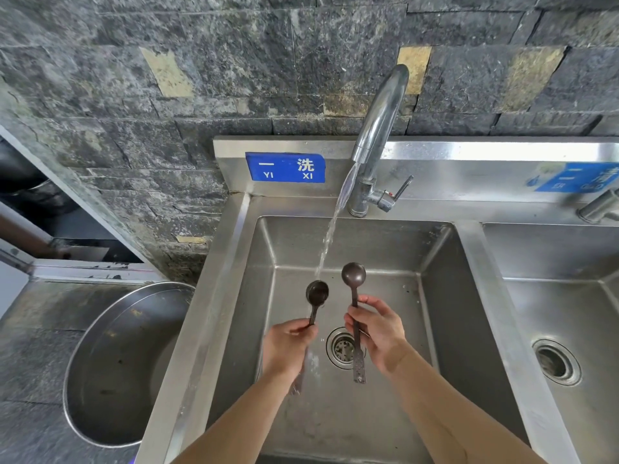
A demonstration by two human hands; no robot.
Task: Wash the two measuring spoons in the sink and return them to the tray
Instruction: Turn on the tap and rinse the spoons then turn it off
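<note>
Now the left hand [287, 346] grips one spoon [316, 298] under the running water [330, 234], and the right hand [378, 333] grips the other spoon [353, 279] beside it, over the sink [438, 296]. Washing is underway; no tray is in sight.

Steel basin [110, 363] left; blue sign [285, 167]; 2nd sink [562, 316] right.

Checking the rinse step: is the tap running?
Yes, on: water pours from the faucet onto the left hand's spoon.
</note>
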